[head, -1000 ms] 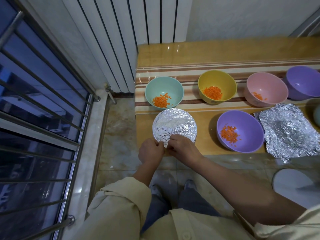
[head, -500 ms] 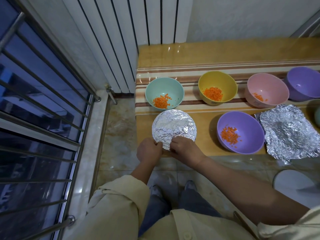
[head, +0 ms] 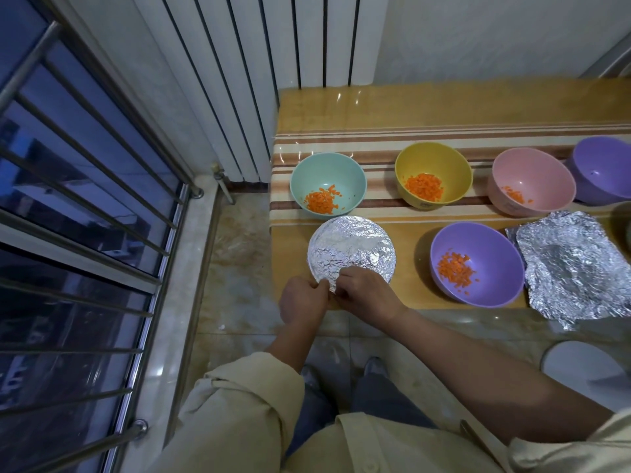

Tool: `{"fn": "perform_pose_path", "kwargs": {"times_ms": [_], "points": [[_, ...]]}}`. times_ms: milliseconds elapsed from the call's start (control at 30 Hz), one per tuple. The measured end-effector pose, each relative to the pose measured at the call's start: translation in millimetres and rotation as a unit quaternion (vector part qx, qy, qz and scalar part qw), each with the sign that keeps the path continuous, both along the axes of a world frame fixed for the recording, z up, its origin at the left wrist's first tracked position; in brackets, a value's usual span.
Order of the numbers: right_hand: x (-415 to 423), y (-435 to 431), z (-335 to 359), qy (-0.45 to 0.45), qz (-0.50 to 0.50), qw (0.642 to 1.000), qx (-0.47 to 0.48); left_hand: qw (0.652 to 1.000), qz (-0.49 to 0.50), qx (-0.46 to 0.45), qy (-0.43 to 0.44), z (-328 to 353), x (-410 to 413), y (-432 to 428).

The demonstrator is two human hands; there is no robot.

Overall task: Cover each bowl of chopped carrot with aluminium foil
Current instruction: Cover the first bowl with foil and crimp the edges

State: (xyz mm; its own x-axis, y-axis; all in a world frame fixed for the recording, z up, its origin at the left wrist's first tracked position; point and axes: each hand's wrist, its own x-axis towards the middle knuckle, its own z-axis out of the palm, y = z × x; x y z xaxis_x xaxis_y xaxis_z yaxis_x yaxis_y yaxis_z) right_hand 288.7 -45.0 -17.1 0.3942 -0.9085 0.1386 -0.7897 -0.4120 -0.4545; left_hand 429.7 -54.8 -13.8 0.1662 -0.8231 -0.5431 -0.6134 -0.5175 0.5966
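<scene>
**One covered bowl (head: 353,245) being crimped**

The left hand (head: 302,302) and right hand (head: 367,295) are pinching its foil (head: 333,268) at the rim nearest them. A purple bowl (head: 478,264) of carrot is standing right of the right hand, a foil sheet (head: 577,264) farther right. Teal bowl (head: 327,179), yellow bowl (head: 433,165) and pink bowl (head: 531,172) are sitting uncovered beyond the hands.

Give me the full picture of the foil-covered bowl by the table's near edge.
The covered bowl is round, its top under crinkled silver foil, stretched fairly flat and folded over the rim; its colour and contents are hidden. It stands upright at the table's near left corner, just in front of the teal bowl. The left hand and right hand pinch the foil at its near rim.
</scene>
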Motion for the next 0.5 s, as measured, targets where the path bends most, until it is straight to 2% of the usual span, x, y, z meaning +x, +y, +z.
{"fn": "perform_pose_path", "kwargs": {"times_ms": [200, 433, 500], "points": [[0.1, 2.9, 0.9, -0.006, 0.001, 1.0, -0.001, 0.999, -0.035, -0.01, -0.038, 1.6, -2.2, -2.1], [-0.3, 2.8, 9.6, -0.025, 0.012, 1.0, -0.007, 0.997, 0.015, 0.021, 0.075, 2.1, -5.4, 0.2], [0.1, 3.8, 8.4, -0.023, 0.014, 1.0, -0.006, 0.997, 0.018, 0.019, 0.077, 1.6, -6.3, 0.1]]}}
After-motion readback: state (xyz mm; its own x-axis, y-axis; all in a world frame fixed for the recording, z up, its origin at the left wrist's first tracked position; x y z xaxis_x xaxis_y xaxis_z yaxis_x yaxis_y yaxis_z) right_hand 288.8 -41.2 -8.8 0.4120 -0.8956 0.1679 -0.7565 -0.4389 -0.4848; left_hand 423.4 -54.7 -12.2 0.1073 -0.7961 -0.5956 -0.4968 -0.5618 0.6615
